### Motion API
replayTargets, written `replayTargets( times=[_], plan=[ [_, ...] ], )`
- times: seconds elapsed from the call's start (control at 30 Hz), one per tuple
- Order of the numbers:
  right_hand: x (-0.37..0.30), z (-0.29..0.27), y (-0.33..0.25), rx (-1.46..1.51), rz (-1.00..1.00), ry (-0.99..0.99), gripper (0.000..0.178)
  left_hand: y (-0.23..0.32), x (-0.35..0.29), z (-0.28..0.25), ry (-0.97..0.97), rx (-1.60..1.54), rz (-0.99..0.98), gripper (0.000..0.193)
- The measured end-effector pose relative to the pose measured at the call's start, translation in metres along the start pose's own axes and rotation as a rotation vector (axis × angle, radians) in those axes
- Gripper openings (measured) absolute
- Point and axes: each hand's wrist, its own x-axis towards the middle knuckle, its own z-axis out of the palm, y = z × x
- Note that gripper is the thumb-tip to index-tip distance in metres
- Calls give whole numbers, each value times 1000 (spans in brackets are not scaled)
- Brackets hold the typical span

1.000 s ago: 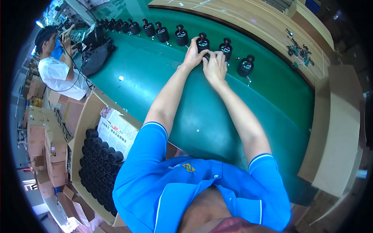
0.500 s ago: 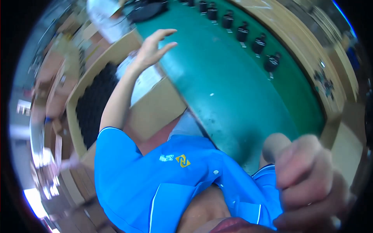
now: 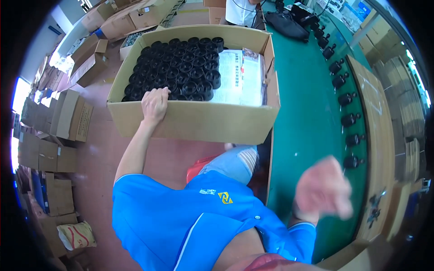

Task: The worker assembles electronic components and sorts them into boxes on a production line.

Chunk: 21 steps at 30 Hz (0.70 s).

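Note:
My left hand (image 3: 155, 105) has its fingers curled over the near rim of a big open cardboard box (image 3: 212, 122). Inside the box, several black round cup-like parts (image 3: 174, 67) stand packed in rows, right behind my left fingers. Beside them a sheet of newspaper (image 3: 239, 77) lies in the box's right part. My right hand (image 3: 323, 189) is raised over the green tabletop (image 3: 298, 113), smeared by motion, so its fingers and anything in them cannot be made out.
Along the table's right side runs a row of black bottle-shaped units (image 3: 350, 119), beside a wooden board (image 3: 373, 135). A black bag (image 3: 287, 27) lies at the table's far end, near a person in white (image 3: 239, 12). Cartons (image 3: 68, 115) stack up at left.
The view has swung, bringing the box to the upper middle. My left hand, open in the air before, now grips the box rim. My right hand has moved away from the camera.

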Motion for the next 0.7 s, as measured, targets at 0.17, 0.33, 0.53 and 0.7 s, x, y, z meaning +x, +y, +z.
replayTargets(
  times=[0.17,0.33,0.53,0.7],
  plan=[
    [51,35,40,-146,594,-178,22,15,11,2,56,-55,4,34],
    [79,4,53,-228,630,-220,17,16,20,2,-61,-8,-8,36],
    [44,-24,98,-102,586,-2,6,21,23,5,-112,3,-77,36],
    [23,-76,145,-239,500,-141,24,25,31,0,-155,87,-99,35]
  ],
)
